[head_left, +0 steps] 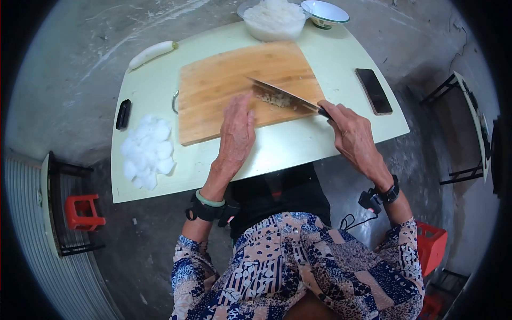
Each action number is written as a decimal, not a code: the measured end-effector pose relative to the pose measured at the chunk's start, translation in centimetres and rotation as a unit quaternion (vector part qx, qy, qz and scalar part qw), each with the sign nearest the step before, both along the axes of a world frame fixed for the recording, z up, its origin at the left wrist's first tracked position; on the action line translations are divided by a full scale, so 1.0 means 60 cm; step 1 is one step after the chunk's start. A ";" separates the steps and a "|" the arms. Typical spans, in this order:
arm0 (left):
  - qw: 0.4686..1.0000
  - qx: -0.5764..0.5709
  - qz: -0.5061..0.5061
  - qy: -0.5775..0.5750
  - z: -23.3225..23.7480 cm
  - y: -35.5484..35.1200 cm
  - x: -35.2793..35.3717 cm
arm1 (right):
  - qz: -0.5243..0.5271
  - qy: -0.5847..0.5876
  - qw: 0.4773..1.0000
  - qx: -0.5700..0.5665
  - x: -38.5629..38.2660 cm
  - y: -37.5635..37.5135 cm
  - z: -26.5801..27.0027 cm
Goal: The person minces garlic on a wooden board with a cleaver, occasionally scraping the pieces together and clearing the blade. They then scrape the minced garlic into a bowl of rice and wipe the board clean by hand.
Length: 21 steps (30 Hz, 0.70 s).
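Observation:
My right hand (353, 130) is closed around the black handle of a kitchen knife (285, 94), whose wide blade slants over the wooden cutting board (213, 80) with its tip up and to the left. Beside the blade lies a small heap of finely chopped pale bits (277, 100). My left hand (237, 128) rests at the board's near edge, fingers stretched out and side by side, fingertips close to the chopped heap. It holds nothing.
Thin white slices (148, 152) are piled at the table's left, near a small black object (123, 114). A white radish (153, 54) lies at the far left edge. Behind the board stand a bowl of white shreds (274, 21) and a white bowl (326, 12). A phone (373, 92) lies right.

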<state>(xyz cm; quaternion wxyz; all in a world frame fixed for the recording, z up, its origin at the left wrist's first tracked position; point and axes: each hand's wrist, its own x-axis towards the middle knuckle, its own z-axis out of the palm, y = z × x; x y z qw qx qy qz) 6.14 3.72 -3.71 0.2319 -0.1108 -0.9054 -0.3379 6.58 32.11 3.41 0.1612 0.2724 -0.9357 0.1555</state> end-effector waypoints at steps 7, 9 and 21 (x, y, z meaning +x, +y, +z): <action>1.000 -0.015 0.013 0.010 0.013 -0.017 -0.024 | -0.059 -0.012 0.990 -0.127 0.014 0.020 0.007; 1.000 -0.019 0.018 -0.002 0.011 -0.027 -0.045 | -0.124 -0.003 0.988 -0.092 0.008 0.026 0.009; 0.995 0.086 -0.032 -0.026 0.038 0.019 -0.027 | -0.067 0.048 0.995 -0.058 0.019 -0.005 0.006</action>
